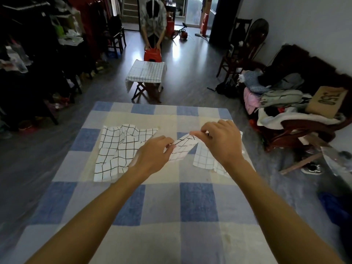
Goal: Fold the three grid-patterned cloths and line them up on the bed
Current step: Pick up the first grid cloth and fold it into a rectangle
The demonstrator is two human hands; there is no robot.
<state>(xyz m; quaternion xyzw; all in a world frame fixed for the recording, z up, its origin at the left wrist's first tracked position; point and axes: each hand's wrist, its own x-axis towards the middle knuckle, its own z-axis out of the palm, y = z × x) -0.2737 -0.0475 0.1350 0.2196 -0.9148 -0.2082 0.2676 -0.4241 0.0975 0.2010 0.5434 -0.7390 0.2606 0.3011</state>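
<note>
Three white grid-patterned cloths lie on the blue and cream checked bed [133,216]. A large-grid cloth [118,149] lies crumpled and spread at the left. A small cloth [181,147] is lifted in the middle; my left hand [154,153] pinches its near left edge and my right hand [221,141] pinches its far upper corner. A fine-grid cloth [204,159] lies flat at the right, partly hidden under my right hand and wrist.
Beyond the bed stands a small folding table [145,73] covered with a grid cloth, and a person bends over a red stool [152,55]. A chair piled with clothes [285,103] stands at the right. Cluttered racks [38,54] line the left.
</note>
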